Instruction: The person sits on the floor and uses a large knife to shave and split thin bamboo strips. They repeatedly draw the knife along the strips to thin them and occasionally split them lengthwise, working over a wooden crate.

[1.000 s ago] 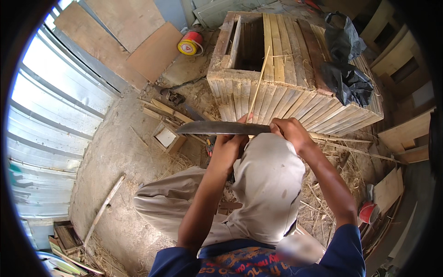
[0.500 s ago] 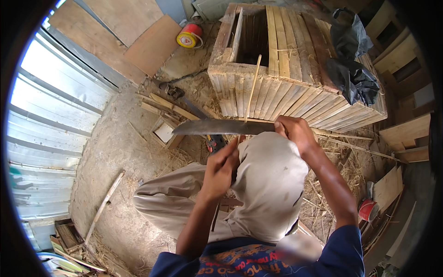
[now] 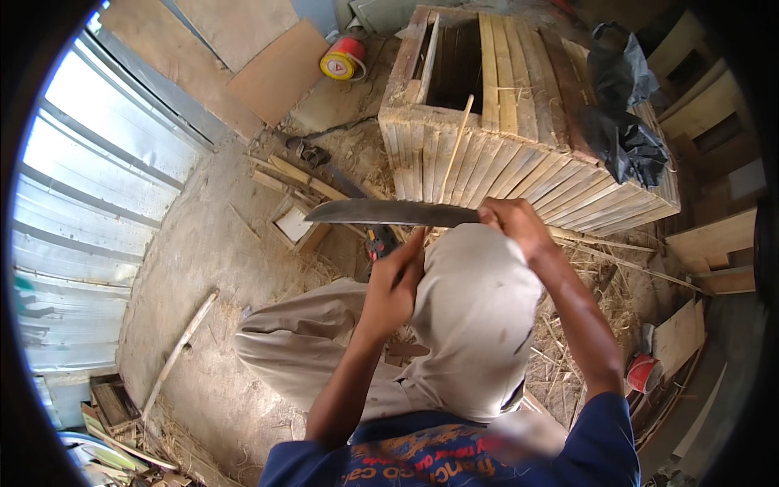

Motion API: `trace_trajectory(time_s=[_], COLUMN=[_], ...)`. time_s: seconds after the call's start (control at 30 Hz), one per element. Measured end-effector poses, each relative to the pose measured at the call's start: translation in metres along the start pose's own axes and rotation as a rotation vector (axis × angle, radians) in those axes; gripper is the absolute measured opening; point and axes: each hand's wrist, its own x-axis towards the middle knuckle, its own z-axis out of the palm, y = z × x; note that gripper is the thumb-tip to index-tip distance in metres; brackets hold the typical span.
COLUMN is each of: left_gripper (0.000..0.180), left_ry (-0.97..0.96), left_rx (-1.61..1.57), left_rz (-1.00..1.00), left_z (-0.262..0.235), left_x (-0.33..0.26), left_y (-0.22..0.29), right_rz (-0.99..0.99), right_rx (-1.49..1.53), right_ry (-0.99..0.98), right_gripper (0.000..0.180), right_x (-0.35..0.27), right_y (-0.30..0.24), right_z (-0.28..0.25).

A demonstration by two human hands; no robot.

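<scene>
My right hand (image 3: 519, 227) grips a machete (image 3: 381, 213) at its handle end, near my raised right knee. Its long dark blade points left, lying level across the far side of the knee. My left hand (image 3: 395, 284) is closed beside the knee, just below the blade. A thin bamboo strip (image 3: 457, 150) rises from behind the blade and leans away, its pale tip overlapping the front of the slatted box in view. The strip lines up with the left hand's fingers, which wrap its lower part; that grip is mostly hidden.
Ahead stands a slatted wooden box (image 3: 519, 162) with black plastic bags (image 3: 629, 146) on it. A handsaw (image 3: 380, 241) and wood offcuts (image 3: 304, 183) lie beyond my knees. A red and yellow bucket (image 3: 341, 61) is at the back. A long stick (image 3: 182, 349) rests on the left floor.
The machete blade has shifted slightly away from me along the strip. The strip's lower end, seen below my left hand before, no longer shows. The whole view has shifted a little.
</scene>
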Motion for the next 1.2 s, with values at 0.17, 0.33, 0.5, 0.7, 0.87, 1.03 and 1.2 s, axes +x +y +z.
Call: trace_trajectory(time_s=[0.17,0.33,0.5,0.7,0.87,1.03,1.2], left_gripper=[0.024,0.04,0.038,0.039,0.041,0.04,0.035], left_ry=[-0.086,-0.072,0.008,0.004,-0.184,0.081,0.128], left_rx=[0.072,0.006,0.12,0.125,-0.002,-0.011,0.147], left_rz=[0.025,-0.131,0.025,0.147,-0.306,-0.371,-0.187], left_z=[-0.007,-0.018,-0.008,-0.012,-0.059,-0.09,-0.093], left_x=[0.021,-0.056,-0.011,0.0,-0.128,-0.16,-0.099], left_y=[0.005,0.01,0.005,-0.004,-0.013,-0.029,-0.008], right_rz=[-0.113,0.041,-0.082,-0.172,0.066,0.459,0.422], right_rx=[0.015,0.072,0.066,0.036,0.16,0.707,0.547], right_ry=[0.047,0.058,0.006,0.071,0.107,0.446,0.396], right_gripper=[0.015,0.017,0.023,0.028,0.023,0.045,0.054], right_x=[0.001,-0.005,0.002,0.004,-0.02,-0.035,-0.028], right_y=[-0.013,-0.001,-0.007,-0.012,0.036,0.057,0.036], right_z=[-0.001,0.005,0.009,-0.001,0.016,0.046,-0.02])
